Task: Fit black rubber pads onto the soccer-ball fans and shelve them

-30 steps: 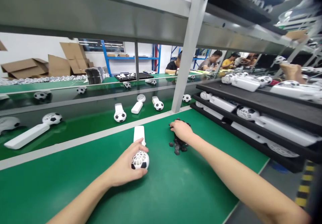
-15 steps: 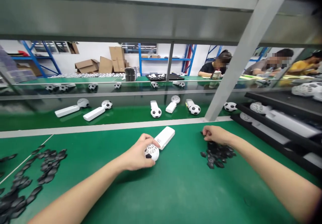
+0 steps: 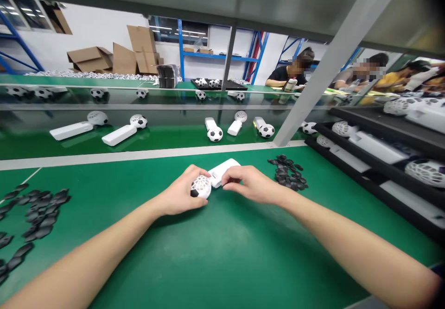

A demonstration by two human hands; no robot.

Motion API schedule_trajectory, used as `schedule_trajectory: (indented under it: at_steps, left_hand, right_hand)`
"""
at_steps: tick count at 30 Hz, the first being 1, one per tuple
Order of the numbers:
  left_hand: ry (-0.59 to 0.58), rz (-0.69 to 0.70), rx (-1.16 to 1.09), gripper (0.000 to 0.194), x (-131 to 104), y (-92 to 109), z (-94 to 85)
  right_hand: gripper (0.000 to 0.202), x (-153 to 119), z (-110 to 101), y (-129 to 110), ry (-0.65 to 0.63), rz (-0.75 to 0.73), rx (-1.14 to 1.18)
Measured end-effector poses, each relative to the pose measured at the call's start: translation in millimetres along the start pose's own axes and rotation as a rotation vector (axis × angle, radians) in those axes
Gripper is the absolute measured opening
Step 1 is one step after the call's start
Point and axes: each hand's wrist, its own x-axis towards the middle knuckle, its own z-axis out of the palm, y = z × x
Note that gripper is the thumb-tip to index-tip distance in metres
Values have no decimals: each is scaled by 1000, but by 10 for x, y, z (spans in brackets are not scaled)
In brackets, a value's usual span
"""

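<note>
Fan (image 3: 214,180) between both hands.

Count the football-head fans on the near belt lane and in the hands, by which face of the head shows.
Football-face fans on the belt: 4
Grille-face fans on the belt: 2
Held fan, grille showing: 1
Total: 7

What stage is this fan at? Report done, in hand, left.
Done: several fans lie on the belt beyond. In hand: left hand grips the football-head fan; right hand touches its handle. Left: black pieces piled at right, more at left.
</note>
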Motion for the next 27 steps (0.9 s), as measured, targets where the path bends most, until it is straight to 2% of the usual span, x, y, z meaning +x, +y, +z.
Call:
schedule_trajectory:
  at_steps: [2, 9, 14, 21, 24, 26, 27]
  left_hand:
    - [15, 10, -5, 46, -3, -3, 12]
    - [79, 22, 7, 44, 8, 22, 71]
    - [165, -10, 5, 31, 29, 55, 113]
    - [198, 45, 35, 24, 12, 80, 174]
    - [194, 58, 18, 23, 34, 44, 121]
    - [207, 34, 30, 25, 135, -34, -8]
    - [241, 6, 49, 26, 220, -94, -99]
  right_hand:
    - [7, 36, 76, -9, 14, -47, 41]
    - [6, 160, 269, 40, 34, -40, 246]
    - [8, 228, 258, 69, 42, -11, 254]
    - [17, 261, 310, 82, 20, 22, 185]
    - [27, 339, 197, 165, 51, 48, 240]
    - [34, 437, -45, 342, 220, 106, 163]
    - [36, 490, -213, 468, 352, 165, 71]
